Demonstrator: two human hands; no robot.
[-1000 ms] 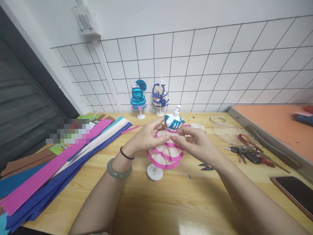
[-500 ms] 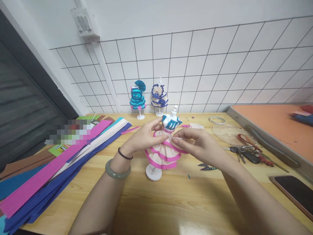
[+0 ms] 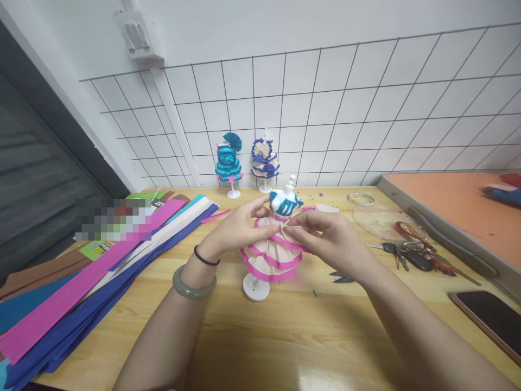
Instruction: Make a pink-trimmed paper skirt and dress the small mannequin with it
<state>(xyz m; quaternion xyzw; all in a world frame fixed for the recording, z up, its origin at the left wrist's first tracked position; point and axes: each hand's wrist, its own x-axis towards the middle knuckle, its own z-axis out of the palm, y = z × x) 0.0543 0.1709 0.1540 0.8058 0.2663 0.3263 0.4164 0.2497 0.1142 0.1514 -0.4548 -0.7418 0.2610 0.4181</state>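
Note:
A small white dress form (image 3: 290,185) stands tilted slightly on its round white base (image 3: 256,288) in the middle of the table. It wears a teal and white bodice (image 3: 285,203) and a layered cream paper skirt (image 3: 271,256) with pink edging. My left hand (image 3: 244,222) is closed on the skirt's waist from the left, thumb pressed on its front. My right hand (image 3: 329,236) pinches the skirt's upper layer from the right, thumb against fingers near the waist. The part between the fingertips is partly hidden.
Paper strips (image 3: 122,266) in several colours lie at left. Two dressed forms, one teal (image 3: 228,158) and one blue and cream (image 3: 265,157), stand by the wall. Dark snips (image 3: 342,278), keys (image 3: 419,259), a tape roll (image 3: 361,199) and a phone (image 3: 488,320) lie at right.
My right fingertips have shifted slightly left along the skirt's waist. My left hand keeps its hold, and the dress form stays in place. The view has shifted slightly.

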